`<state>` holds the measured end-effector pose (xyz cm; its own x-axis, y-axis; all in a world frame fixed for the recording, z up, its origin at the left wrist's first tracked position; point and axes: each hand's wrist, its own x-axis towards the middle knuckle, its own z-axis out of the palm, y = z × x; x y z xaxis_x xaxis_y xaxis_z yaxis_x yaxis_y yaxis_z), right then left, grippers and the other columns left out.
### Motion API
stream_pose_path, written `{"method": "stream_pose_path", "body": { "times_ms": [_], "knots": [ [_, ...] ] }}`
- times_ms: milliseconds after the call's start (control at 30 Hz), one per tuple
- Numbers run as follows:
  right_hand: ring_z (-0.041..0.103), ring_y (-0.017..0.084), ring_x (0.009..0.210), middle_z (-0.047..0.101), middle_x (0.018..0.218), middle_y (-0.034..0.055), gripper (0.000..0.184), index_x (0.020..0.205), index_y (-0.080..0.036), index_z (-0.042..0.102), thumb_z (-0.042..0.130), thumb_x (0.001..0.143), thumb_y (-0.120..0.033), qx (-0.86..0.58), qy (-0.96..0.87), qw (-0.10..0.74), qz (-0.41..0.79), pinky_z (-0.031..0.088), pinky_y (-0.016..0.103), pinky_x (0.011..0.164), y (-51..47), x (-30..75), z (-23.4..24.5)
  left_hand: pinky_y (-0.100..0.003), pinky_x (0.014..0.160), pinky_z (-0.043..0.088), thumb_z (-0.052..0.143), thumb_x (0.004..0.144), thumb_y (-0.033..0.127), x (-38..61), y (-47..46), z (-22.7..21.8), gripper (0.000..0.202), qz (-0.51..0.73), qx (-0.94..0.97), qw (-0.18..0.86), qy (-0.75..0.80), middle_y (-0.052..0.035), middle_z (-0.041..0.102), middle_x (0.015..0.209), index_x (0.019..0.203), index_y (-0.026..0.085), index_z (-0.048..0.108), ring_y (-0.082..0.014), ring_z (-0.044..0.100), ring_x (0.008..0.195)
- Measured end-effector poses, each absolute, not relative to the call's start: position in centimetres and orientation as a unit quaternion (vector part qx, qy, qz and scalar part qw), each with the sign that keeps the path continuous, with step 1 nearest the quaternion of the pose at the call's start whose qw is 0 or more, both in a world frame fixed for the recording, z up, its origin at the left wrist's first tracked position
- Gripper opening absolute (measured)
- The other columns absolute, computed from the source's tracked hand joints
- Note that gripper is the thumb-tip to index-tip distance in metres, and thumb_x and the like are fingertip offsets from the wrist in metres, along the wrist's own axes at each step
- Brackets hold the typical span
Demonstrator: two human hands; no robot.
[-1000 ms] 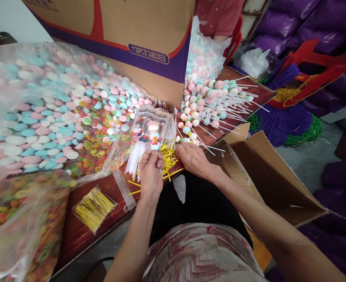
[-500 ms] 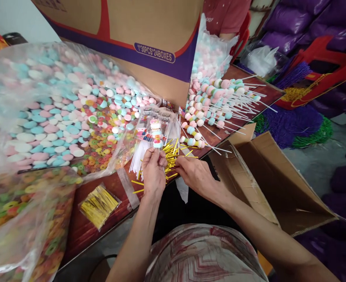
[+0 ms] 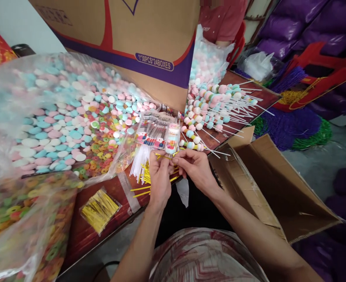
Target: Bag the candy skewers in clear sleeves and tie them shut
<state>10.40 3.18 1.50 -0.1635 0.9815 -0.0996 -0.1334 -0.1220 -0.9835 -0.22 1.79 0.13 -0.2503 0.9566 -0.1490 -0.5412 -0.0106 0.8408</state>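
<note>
My left hand [image 3: 159, 180] is closed around the lower end of a candy skewer [image 3: 172, 138], which stands upright in a clear wrapper with pastel sweets stacked inside. Across the skewer's base lies a gold twist tie [image 3: 163, 156], pinched in the fingers of my right hand [image 3: 199, 167]. Both hands meet just below the sweets. Under and beside them are loose gold twist ties [image 3: 146, 174] and a bunch of white sticks [image 3: 138, 161]. Printed plastic bags [image 3: 150, 131] lie right behind the skewer.
A big bag of pastel sweets and gummy rings [image 3: 52, 137] covers the left. Nearer are a bag of gummy rings [image 3: 20, 223] and a packet of twist ties [image 3: 100, 210]. Finished skewers [image 3: 211, 103] pile up right of a tall carton [image 3: 149, 35]. An open box [image 3: 267, 184] stands right; another person sits behind.
The bagged skewer has shifted right in my left hand. My right hand has come in against the left, bringing a twist tie from the pile to the skewer's base.
</note>
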Motion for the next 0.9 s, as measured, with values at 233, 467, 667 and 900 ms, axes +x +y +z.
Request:
{"method": "stream_pose_path", "body": {
  "times_ms": [233, 467, 667, 900],
  "knots": [
    [0.045, 0.009, 0.046, 0.054, 0.055, -0.0043, 0.022, 0.069, -0.017, 0.061, 0.071, 0.077, -0.036, -0.476, -0.473, 0.495, 0.551, 0.037, 0.022, 0.044, 3.5, 10.2, 1.1, -0.018, 0.051, 0.032, 0.066, 0.086, 0.030, -0.1, 1.0, -0.3, 0.012, 0.644, 0.352, 0.526, 0.430, 0.0023, 0.053, 0.076, 0.091, 0.020, 0.061, -0.0062, 0.036, 0.056],
    [0.041, 0.010, 0.060, 0.045, 0.070, -0.0040, 0.021, 0.080, -0.020, 0.050, 0.055, 0.091, -0.037, -0.426, -0.543, 0.466, 0.555, 0.036, 0.022, 0.054, 2.9, 11.4, 0.5, -0.011, 0.043, 0.025, 0.066, 0.086, 0.016, -0.1, 1.4, 1.3, 0.014, 0.609, 0.167, 0.693, 0.348, 0.0046, 0.044, 0.062, 0.078, 0.015, 0.054, -0.0026, 0.027, 0.047],
    [0.042, 0.013, 0.072, 0.043, 0.082, -0.0005, 0.020, 0.080, -0.021, 0.044, 0.051, 0.095, -0.032, -0.334, -0.663, 0.426, 0.518, 0.038, 0.026, 0.065, 3.2, 13.5, 2.1, -0.007, 0.035, 0.015, 0.051, 0.091, 0.008, -1.6, 1.0, 2.8, 0.026, 0.459, 0.006, 0.836, 0.302, 0.0067, 0.032, 0.054, 0.067, 0.015, 0.042, -0.0016, 0.024, 0.041],
    [0.035, 0.013, 0.063, 0.038, 0.072, -0.0036, 0.018, 0.080, -0.024, 0.032, 0.041, 0.092, -0.016, -0.422, -0.719, 0.439, 0.335, 0.030, 0.026, 0.058, 2.8, 12.6, 1.2, -0.013, 0.046, 0.033, 0.069, 0.084, 0.035, 0.8, 0.1, 1.3, 0.019, 0.582, 0.288, 0.595, 0.473, 0.0045, 0.051, 0.062, 0.087, 0.019, 0.058, -0.0060, 0.040, 0.051]
  ]
}}
